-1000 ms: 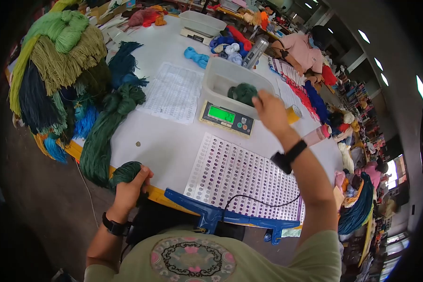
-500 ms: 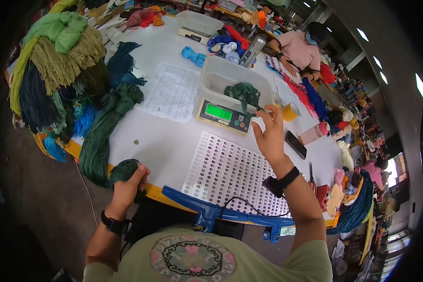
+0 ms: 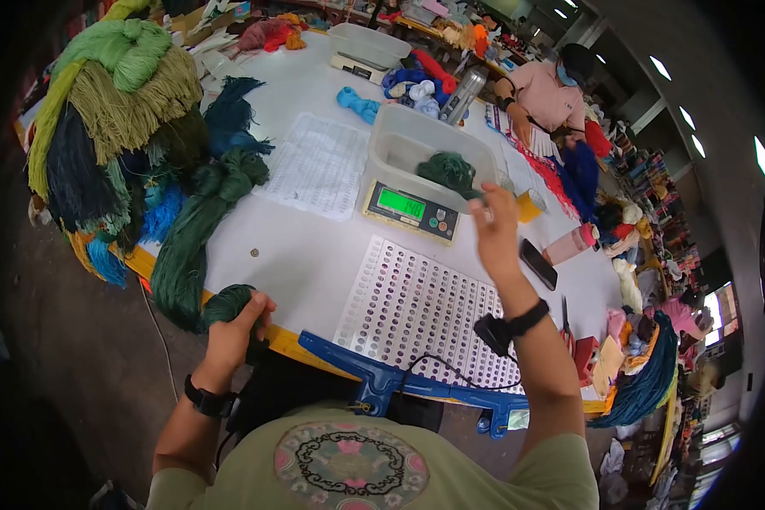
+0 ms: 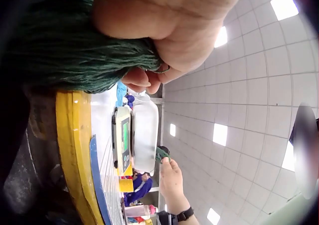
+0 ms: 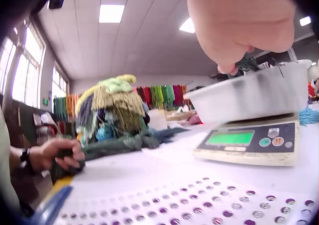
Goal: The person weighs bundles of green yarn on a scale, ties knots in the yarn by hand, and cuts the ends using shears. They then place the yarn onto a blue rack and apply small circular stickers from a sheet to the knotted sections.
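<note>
The left hand [image 3: 239,330] is gripping a dark green skein [image 3: 227,306] at the yellow edge of the table [image 3: 272,285], fingers and thumb clamped round it. Over on the other side, the right hand [image 3: 500,234] is hovering at the rim of a translucent tub [image 3: 388,153], thumb and fingertips coming together on strands of the dark green yarn [image 3: 448,172]; the left wrist view is showing that contact. Most of that yarn is lying inside the tub, towards the hand's side, and the tub is sitting on a digital scale [image 3: 412,211], its display glowing green.

Now the surroundings: the tub's wall is rising between the scale's buttons and the yarn. A yellow cup [image 3: 530,206] is standing just beside the right hand, with a phone [image 3: 539,264] and a pink bottle [image 3: 569,245] lying nearby. A silver flask [image 3: 465,95] is leaning behind the tub. Nearer the body, a board with rows of holes [image 3: 425,306] is covering the table, a black cable [image 3: 437,355] crossing it above a blue bar [image 3: 331,353]. Printed sheets [image 3: 312,166] are lying left of the tub, and a long green hank [image 3: 187,246] is hanging over the edge beside a big yarn heap [image 3: 127,102]. Farther back, a 2nd tub [image 3: 369,42] is resting on a 2nd scale, and 1 person in pink [image 3: 544,98] is sitting across the table.
</note>
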Motion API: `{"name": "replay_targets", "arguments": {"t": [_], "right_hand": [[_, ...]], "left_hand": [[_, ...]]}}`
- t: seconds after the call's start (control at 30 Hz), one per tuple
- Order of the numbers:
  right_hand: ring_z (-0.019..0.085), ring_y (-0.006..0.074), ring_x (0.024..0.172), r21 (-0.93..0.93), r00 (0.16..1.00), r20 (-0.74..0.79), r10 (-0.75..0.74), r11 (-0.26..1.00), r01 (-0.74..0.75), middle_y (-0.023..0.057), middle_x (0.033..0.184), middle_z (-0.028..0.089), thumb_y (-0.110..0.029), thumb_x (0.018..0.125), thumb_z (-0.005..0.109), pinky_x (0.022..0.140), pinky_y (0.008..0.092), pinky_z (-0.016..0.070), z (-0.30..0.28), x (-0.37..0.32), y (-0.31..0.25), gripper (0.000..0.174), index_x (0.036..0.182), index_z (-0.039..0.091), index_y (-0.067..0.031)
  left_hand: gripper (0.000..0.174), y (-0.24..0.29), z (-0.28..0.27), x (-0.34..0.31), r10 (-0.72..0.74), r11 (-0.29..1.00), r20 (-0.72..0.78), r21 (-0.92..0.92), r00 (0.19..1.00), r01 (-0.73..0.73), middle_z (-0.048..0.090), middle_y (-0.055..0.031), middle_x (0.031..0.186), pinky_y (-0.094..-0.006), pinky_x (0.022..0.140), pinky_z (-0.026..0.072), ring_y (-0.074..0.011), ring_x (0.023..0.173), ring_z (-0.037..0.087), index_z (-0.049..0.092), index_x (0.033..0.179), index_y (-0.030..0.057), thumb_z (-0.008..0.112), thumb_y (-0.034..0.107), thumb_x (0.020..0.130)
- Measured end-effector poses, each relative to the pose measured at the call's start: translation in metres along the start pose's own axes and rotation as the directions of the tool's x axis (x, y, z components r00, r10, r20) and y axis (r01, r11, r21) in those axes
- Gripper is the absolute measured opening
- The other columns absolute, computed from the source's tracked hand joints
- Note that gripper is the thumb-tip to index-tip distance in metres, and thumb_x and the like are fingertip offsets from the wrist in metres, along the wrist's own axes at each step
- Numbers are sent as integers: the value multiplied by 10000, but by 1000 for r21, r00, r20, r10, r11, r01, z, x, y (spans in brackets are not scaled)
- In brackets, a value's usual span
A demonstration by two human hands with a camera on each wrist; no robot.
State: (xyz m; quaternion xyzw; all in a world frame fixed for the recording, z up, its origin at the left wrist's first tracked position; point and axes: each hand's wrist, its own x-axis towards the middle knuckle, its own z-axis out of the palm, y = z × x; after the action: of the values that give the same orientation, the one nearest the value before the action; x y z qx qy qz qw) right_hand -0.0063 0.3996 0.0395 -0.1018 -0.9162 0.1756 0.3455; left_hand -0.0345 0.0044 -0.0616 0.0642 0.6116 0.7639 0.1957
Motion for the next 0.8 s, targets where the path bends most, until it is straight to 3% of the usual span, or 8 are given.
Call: {"name": "replay_targets", "arguments": {"t": [0.03, 0.1, 0.13, 0.23, 0.37, 0.47, 0.53, 0.8], "right_hand": [[544, 223, 949, 384, 965, 66, 253, 886, -259, 127, 1052, 602, -220, 914, 587, 875, 348, 386, -14, 3, 10, 180, 961, 620, -49], [557, 153, 770, 529, 953, -137, 272, 833, -162, 55, 892, 607, -217, 939, 534, 712, 266, 454, -76, 8, 11, 168, 925, 578, -55], [529, 123, 678, 862, 838, -241, 490, 504, -47, 43, 793, 565, -211, 938, 522, 605, 236, 455, -108, 20, 16, 157, 870, 548, -72], [388, 62, 495, 621, 612, -655, 443, 777, 101, -36, 617, 441, -208, 921, 556, 428, 220, 300, -205, 17, 41, 179, 825, 554, -56], [339, 38, 453, 412, 929, -27, 369, 851, -326, -68, 588, 400, -233, 952, 457, 425, 214, 268, -165, 1, -65, 283, 1107, 612, -53], [450, 44, 482, 547, 770, 635, 66, 665, -508, -35, 606, 491, -255, 969, 493, 454, 185, 373, -116, -23, -142, 287, 1150, 582, -51], [484, 44, 501, 560, 643, 763, -63, 560, -610, -12, 644, 558, -271, 982, 499, 460, 179, 382, -96, -37, -171, 289, 1144, 579, -46], [650, 99, 740, 660, 762, 647, -40, 531, -532, 52, 1013, 669, -157, 977, 501, 602, 195, 468, -36, -71, -176, 219, 1119, 583, -13]], "left_hand": [[151, 3, -2, -3, 18, 997, 1, -81, 1000, -18, 621, -62, 828, -226, 514, 418, -96, 656, 550, 595, 875, 20, 571, 157, 932], [145, 11, -12, -11, 25, 975, 39, -220, 999, -16, 621, -84, 898, -242, 530, 434, -120, 724, 572, 600, 943, 13, 567, 153, 929], [176, 14, -20, -15, 34, 960, 63, -279, 997, -15, 614, -85, 908, -227, 509, 423, -120, 720, 561, 598, 990, 6, 565, 169, 932], [265, 38, -29, -28, -7, 847, 99, -529, 995, 59, 573, -73, 876, -195, 436, 369, -120, 689, 516, 580, 1046, 7, 593, 240, 920], [260, 68, 16, -23, 165, 812, 443, -569, 881, 133, 573, -72, 823, -206, 433, 385, -119, 681, 533, 603, 995, -5, 616, 238, 904], [260, 82, 76, -15, 151, 902, 572, -413, 806, 124, 642, -111, 1021, -279, 736, 528, -170, 880, 624, 634, 1077, -18, 607, 183, 914], [338, 89, 103, -17, 91, 873, 599, -432, 796, 226, 636, -90, 1097, -300, 831, 502, -162, 1007, 594, 599, 1176, -33, 580, 211, 943], [303, 63, 109, -9, 208, 799, 318, -601, 925, 27, 653, -84, 1030, -263, 829, 481, -126, 956, 593, 584, 1150, -44, 626, 143, 914]]}}
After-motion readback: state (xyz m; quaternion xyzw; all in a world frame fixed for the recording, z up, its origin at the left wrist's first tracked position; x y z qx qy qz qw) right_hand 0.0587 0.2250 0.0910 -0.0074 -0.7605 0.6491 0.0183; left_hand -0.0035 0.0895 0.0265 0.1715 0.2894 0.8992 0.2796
